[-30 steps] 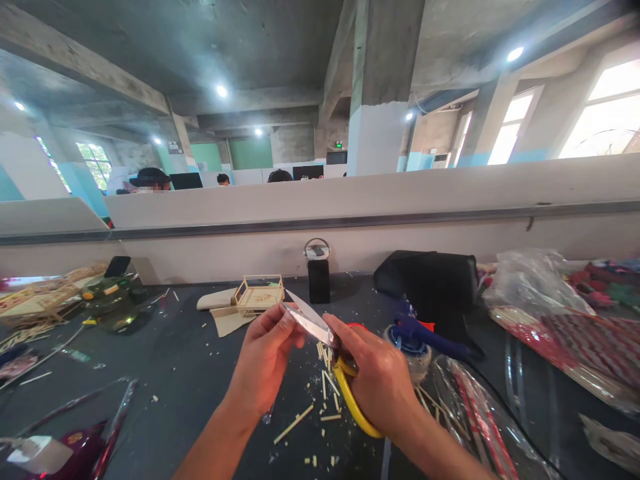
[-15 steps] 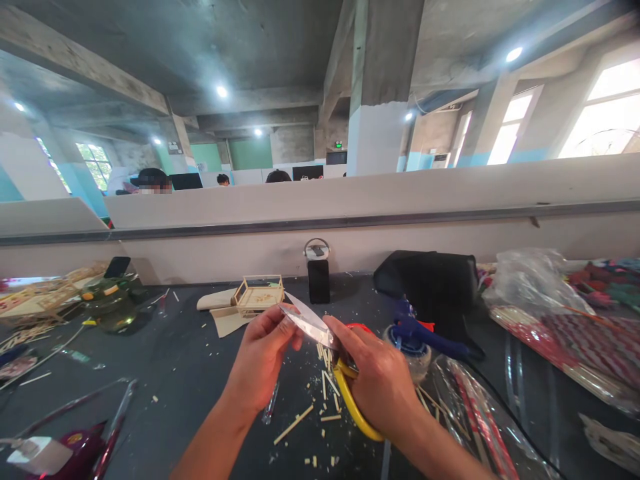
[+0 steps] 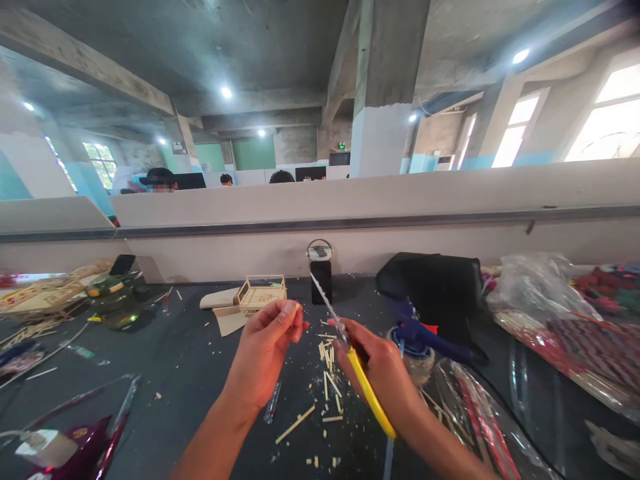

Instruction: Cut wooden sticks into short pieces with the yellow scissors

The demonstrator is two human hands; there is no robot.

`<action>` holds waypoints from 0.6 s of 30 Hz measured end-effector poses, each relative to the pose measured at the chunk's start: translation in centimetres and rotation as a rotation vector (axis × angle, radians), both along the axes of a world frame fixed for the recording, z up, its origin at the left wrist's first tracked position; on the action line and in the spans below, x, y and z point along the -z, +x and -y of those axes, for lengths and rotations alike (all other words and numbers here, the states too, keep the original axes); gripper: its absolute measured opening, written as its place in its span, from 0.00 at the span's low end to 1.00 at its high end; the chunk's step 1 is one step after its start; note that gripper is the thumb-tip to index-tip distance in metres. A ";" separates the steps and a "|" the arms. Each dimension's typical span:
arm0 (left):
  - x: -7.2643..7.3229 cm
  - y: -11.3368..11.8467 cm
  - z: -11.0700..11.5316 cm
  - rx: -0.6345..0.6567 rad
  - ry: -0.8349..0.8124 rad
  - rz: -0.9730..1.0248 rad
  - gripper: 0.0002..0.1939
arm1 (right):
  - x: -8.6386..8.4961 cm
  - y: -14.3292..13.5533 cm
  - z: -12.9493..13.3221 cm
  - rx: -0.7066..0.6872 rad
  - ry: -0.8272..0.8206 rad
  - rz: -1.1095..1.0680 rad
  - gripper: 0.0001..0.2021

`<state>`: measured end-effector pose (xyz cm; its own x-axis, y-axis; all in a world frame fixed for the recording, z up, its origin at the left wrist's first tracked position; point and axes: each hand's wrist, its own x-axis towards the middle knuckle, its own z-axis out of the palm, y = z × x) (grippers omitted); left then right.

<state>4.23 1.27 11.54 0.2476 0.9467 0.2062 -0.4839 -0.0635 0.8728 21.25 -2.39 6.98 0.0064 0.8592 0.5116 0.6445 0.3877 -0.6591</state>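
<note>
Left to right, we begin with our left hand [image 3: 265,357]. Its thumb and fingertips are pinched together on a very small pale piece [image 3: 298,307] (too small for us to say more than that it looks like a short stick end), and the hand is raised above the surface [image 3: 190,373]. Just to its right, our right hand [image 3: 385,377] is wrapped around the yellow handles of the scissors [image 3: 350,350], with the blades pointing up and away, apparently nearly closed, and their tip near the small black stand [image 3: 320,280].

Hazards, as we judge them:
- The blade edge stands close to the left fingertips; any cut on so short a piece puts skin near the steel.
- A pinched piece this small can spring out of the grip and be lost among the cut stick ends [image 3: 327,383] scattered below.
- A wide swing of the blades could strike the small wooden frame [image 3: 261,293] behind the left hand.

Surroundings: a dark red glue gun [image 3: 75,440] lies at the lower left, wooden models [image 3: 45,293] at the far left. To the right sit a blue glue gun [image 3: 425,333], a black bag [image 3: 433,280] and plastic bags [image 3: 545,293] (these crowd the right elbow's room). The blue glue gun lies nearest the right hand and stands most in the way.
</note>
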 end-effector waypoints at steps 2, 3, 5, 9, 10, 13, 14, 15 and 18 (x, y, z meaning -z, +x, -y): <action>0.0 0.0 0.0 0.012 -0.043 0.036 0.06 | 0.1 -0.1 -0.2 0.007 -0.017 -0.019 0.15; 0.1 0.0 0.0 0.019 -0.065 0.054 0.05 | 0.1 -0.1 -0.2 0.002 -0.019 -0.020 0.15; 0.2 0.1 -0.1 0.026 -0.101 0.087 0.04 | 0.2 -0.3 -0.2 -0.013 -0.018 -0.018 0.15; 0.4 0.2 -0.4 0.018 -0.122 0.133 0.04 | 0.3 -0.5 0.0 -0.041 -0.015 0.006 0.16; 0.5 0.2 -0.5 0.019 -0.120 0.141 0.04 | 0.3 -0.4 0.1 -0.041 -0.012 0.020 0.16; 0.5 0.3 -0.6 0.040 -0.119 0.162 0.04 | 0.2 -0.4 0.2 -0.031 0.017 0.076 0.18; 0.5 0.3 -0.6 0.048 -0.120 0.168 0.04 | 0.2 -0.4 0.2 -0.021 0.030 0.100 0.19; 0.4 0.3 -0.5 0.054 -0.122 0.171 0.04 | 0.2 -0.4 0.2 -0.009 0.049 0.128 0.19; 0.4 0.3 -0.4 0.056 -0.123 0.172 0.04 | 0.1 -0.4 0.1 0.024 0.105 0.193 0.21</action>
<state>4.57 1.70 11.19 0.2719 0.9530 0.1337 -0.6262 0.0697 0.7766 20.90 -2.50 6.85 -0.0804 0.8016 0.5924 0.7645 0.4309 -0.4794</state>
